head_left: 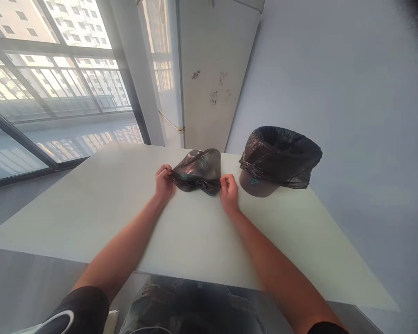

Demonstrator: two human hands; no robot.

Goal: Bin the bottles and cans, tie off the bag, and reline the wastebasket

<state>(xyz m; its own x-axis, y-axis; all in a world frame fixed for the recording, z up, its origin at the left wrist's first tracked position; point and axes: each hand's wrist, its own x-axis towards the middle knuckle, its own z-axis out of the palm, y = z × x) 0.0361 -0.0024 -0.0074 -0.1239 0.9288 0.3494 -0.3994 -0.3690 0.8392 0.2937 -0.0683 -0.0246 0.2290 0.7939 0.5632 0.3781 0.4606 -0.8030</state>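
A thin black plastic bag (199,169) lies near the far edge of the white table, with rounded items showing dimly through it. Pinched in my left hand (164,181) is the bag's left edge. My right hand (229,189) has its fingers closed on the bag's right edge. Between the two hands the plastic is stretched, its near side bunched into folds. What is inside cannot be made out clearly. Just right of my right hand stands a dark bin (257,184), lined with another black bag (282,157) folded over its rim.
The white table (195,236) spreads under both forearms. Behind it stands a pale refrigerator (212,69) with dark marks on its side. A plain wall (351,116) runs along the right. Sliding glass doors (66,93) are at the left.
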